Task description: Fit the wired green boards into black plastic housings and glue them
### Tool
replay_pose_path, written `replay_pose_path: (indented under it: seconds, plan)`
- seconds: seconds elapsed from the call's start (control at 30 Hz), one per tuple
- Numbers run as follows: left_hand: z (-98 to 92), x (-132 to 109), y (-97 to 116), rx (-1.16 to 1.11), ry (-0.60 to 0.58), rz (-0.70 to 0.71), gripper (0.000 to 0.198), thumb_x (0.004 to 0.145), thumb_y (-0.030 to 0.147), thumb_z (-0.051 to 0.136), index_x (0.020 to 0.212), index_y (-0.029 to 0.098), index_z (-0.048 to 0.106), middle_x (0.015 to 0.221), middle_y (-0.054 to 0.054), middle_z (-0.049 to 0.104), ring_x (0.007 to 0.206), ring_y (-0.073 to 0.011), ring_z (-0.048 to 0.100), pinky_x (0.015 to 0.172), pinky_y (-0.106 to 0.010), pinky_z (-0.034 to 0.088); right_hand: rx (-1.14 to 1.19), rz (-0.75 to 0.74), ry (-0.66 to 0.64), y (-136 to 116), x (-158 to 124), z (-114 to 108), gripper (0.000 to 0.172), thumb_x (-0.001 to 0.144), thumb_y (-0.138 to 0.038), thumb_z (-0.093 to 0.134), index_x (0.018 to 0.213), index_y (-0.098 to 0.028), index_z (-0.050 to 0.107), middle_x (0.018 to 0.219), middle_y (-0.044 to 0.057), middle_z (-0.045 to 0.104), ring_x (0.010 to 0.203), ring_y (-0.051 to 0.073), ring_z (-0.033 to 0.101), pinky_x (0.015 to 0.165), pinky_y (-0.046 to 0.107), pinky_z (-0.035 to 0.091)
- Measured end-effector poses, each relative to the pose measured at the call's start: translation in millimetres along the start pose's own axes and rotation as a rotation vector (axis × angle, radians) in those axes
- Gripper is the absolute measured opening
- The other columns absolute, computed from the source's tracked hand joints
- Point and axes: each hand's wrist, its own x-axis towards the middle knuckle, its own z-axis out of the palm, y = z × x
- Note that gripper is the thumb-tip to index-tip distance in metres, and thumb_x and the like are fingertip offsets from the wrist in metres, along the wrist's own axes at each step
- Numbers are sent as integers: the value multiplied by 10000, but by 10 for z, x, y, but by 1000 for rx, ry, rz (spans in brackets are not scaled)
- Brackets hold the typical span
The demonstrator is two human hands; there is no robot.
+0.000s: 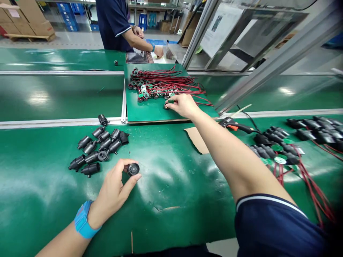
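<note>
My left hand (115, 187), with a blue band at the wrist, holds a round black plastic housing (133, 169) between thumb and fingers, its open end facing up. My right hand (182, 105) reaches out to the raised green board (150, 113) and pinches a small round component (166, 106) at the near edge of a pile. That pile is made of several round components with red wires (171, 84), some with green and white discs. Left of centre on the green table lie several loose black housings (105, 144).
A glue gun (237, 125) and a piece of cardboard (197, 140) lie beneath and beside my right forearm. Several black housings with red wires (278, 142) are at the right. Metal frame posts (200, 32) rise behind. Another person (114, 25) works across the table.
</note>
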Motion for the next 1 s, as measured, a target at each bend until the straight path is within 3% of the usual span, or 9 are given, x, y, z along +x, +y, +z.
replay_pose_path:
  seconds: [0.13, 0.2, 0.27, 0.33, 0.4, 0.5, 0.63, 0.8, 1.0]
  plan:
    - [-41, 9, 4, -146, 13, 0, 285, 975, 371, 632, 1233, 267, 570, 1200, -56, 686, 1103, -213, 665, 925, -340, 525, -45, -56, 85, -436, -207, -307, 209, 887, -306, 666, 1015, -208, 799, 859, 53, 730, 814, 229, 653, 659, 315, 390]
    - [-41, 7, 5, -191, 26, 16, 284, 958, 347, 667, 1215, 274, 570, 1219, -50, 682, 1133, -207, 655, 957, -337, 511, -157, -198, 212, -714, -559, -603, 195, 924, -306, 628, 986, -215, 788, 937, 56, 730, 852, 229, 663, 606, 314, 356]
    - [-29, -6, 16, -236, 22, 28, 293, 944, 321, 693, 1198, 281, 552, 1238, -45, 677, 1129, -197, 655, 962, -333, 507, -289, -301, 298, -934, -1038, -943, 270, 992, -343, 539, 913, -216, 764, 868, 51, 705, 760, 209, 650, 532, 321, 287]
    - [-12, -28, 42, -278, 0, 38, 309, 938, 302, 702, 1190, 284, 523, 1237, -45, 670, 1116, -192, 652, 953, -333, 506, -275, -376, 276, -1053, -1531, -1229, 276, 1002, -377, 518, 887, -247, 733, 792, 42, 679, 659, 200, 619, 479, 345, 258]
    - [0, -58, 84, -286, -39, 61, 292, 948, 301, 683, 1178, 278, 504, 1192, -49, 653, 1082, -191, 639, 927, -334, 500, 32, -442, 81, -1091, -1925, -1366, 190, 980, -373, 562, 974, -281, 729, 802, 38, 698, 647, 195, 631, 467, 345, 369]
    - [12, -102, 162, -252, -183, 78, 234, 991, 321, 603, 1194, 261, 503, 1066, -42, 607, 920, -170, 597, 817, -312, 481, 551, -351, -165, -1103, -2245, -1238, 100, 941, -303, 672, 1005, -278, 744, 782, 23, 712, 608, 156, 635, 486, 287, 467]
    - [63, -129, 241, -432, -393, 48, 374, 946, 461, 656, 1238, 255, 544, 915, -6, 589, 773, -152, 545, 694, -275, 447, 942, -88, -184, -1172, -2337, -774, 65, 896, -275, 748, 865, -224, 772, 689, 12, 670, 543, 123, 588, 455, 251, 427]
    - [144, -119, 274, -614, -349, -36, 433, 821, 587, 756, 947, 199, 612, 825, -7, 621, 712, -140, 544, 648, -253, 438, 1081, -51, -122, -1304, -2360, -454, 73, 867, -265, 773, 848, -195, 776, 681, 8, 635, 505, 97, 526, 433, 236, 384]
    - [171, -89, 277, -722, -307, -176, 561, 702, 689, 797, 804, 187, 567, 684, 31, 540, 608, -112, 439, 565, -240, 378, 969, -222, 52, -1374, -2417, -336, 36, 874, -200, 760, 901, -177, 769, 674, 9, 635, 529, 101, 540, 463, 239, 426]
